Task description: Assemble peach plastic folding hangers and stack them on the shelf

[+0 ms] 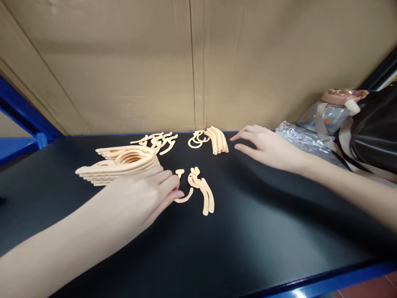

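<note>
My left hand (151, 192) has its fingers closed together around a cream plastic hanger hook (185, 199); the hook's curved end and small T-shaped end stick out past the fingertips. Just right of it, two curved hanger arms (205, 194) lie side by side on the black tabletop. Behind and left of that hand is a stack of cream folding hangers (105, 169), partly covered by it. My right hand (259, 142) is open and holds nothing, its fingers spread just right of a row of hanger arms (218, 140).
Several loose hanger arms (158, 141) lie at the back left, and more hooks (197, 140) at the back middle. Brown cardboard (130, 66) walls off the back. On the right are clear plastic wrap (305, 138), a drinking bottle (333, 109) and a black bag (378, 124).
</note>
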{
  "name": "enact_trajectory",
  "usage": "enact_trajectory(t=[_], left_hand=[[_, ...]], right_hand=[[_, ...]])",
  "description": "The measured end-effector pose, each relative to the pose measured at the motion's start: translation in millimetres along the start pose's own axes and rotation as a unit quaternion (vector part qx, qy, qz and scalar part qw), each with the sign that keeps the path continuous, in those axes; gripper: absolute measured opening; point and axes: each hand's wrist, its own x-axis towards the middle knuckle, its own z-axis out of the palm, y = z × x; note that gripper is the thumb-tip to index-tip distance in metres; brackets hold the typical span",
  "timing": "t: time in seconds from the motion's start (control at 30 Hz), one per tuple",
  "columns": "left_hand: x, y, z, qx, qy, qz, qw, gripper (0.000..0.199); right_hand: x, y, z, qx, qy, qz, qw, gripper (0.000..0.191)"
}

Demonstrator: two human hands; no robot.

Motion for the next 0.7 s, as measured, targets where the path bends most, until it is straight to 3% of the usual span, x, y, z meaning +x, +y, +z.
enact_trajectory(t=[0.1, 0.33, 0.47, 0.7], left_hand=[[1.9, 0.9, -3.4, 0.031, -0.02, -0.006, 0.999, 0.039], [3.7, -0.6, -12.6, 0.038, 0.014, -0.028, 0.999, 0.041], [3.4, -1.9, -12.7, 0.033, 0.032, -0.037, 0.998, 0.04], [5.6, -1.0, -5.0, 0.024, 0.014, -0.019, 0.999, 0.037]], right_hand=[[12.9, 16.3, 9.7, -0.027, -0.024, 0.002, 0.999, 0.035], [30.5, 24.7, 39.4, -0.061, -0.063, -0.009, 0.996, 0.04], [29.0, 25.3, 43.0, -0.065, -0.06, 0.006, 0.996, 0.039], [29.1, 28.4, 42.4, -0.029, -0.042, 0.064, 0.997, 0.031]])
